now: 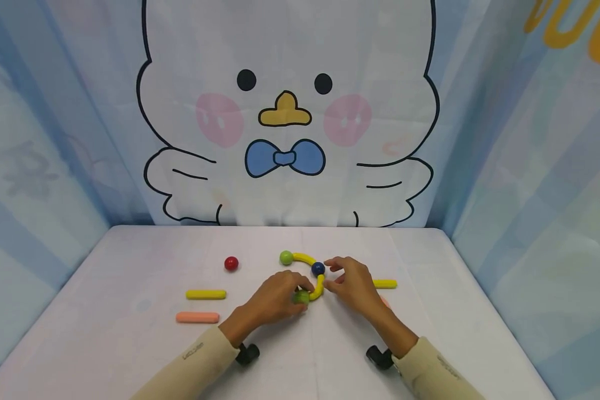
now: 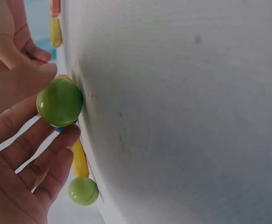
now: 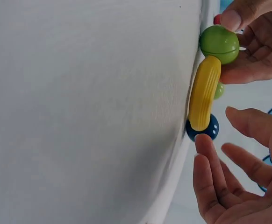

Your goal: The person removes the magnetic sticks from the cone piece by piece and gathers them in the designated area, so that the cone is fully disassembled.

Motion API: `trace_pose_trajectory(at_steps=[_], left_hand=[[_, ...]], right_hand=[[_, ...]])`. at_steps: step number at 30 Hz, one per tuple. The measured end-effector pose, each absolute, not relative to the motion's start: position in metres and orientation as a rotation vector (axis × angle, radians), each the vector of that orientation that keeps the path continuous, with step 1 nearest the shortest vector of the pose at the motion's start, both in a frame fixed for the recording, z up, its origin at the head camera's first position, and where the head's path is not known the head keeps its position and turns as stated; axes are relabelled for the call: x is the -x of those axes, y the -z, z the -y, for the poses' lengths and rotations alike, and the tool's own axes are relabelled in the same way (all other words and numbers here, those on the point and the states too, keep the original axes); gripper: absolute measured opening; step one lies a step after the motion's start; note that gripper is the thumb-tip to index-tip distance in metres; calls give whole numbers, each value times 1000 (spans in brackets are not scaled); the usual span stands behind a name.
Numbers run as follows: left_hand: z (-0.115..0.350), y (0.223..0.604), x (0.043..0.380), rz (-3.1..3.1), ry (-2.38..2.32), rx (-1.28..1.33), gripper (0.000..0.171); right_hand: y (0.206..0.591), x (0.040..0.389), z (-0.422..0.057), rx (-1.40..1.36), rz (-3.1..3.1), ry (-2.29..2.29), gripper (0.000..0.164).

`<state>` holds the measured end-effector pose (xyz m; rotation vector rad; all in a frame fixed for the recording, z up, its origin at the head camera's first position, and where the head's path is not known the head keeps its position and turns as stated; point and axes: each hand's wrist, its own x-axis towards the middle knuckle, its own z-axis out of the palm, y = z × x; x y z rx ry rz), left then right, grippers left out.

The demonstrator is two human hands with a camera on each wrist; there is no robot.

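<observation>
A chain of balls and curved yellow rods lies on the white table. At its near end, my left hand (image 1: 280, 291) pinches a green ball (image 2: 60, 102) between thumb and fingers. From that ball a curved yellow rod (image 3: 205, 93) runs to the dark blue ball (image 1: 318, 269). Another curved yellow rod (image 1: 304, 258) leads on to a lighter green ball (image 1: 286, 257) at the far end. My right hand (image 1: 352, 283) is spread just right of the blue ball and near rod, its fingers parted with nothing between them; one fingertip is right by the blue ball in the right wrist view.
To the left lie a red ball (image 1: 231, 263), a straight yellow rod (image 1: 206, 294) and a salmon-pink rod (image 1: 197, 317). Beyond my right wrist is another yellow rod (image 1: 385, 284), with a pink piece (image 1: 385, 301) partly hidden. A printed curtain (image 1: 285, 194) stands behind the table.
</observation>
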<state>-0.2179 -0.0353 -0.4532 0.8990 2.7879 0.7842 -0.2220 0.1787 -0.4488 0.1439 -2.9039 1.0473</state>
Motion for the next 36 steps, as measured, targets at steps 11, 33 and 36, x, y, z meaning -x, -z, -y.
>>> trace_pose_trajectory(at_steps=[11, 33, 36], left_hand=[[34, 457, 220, -2824, -783, -945, 30], [63, 448, 210, -2811, -739, -884, 29], [75, 444, 207, -2831, -781, -813, 30]], right_hand=[[456, 234, -164, -206, 2925, -930, 50], [455, 235, -158, -155, 2964, -913, 52], [455, 235, -157, -129, 2979, -914, 53]])
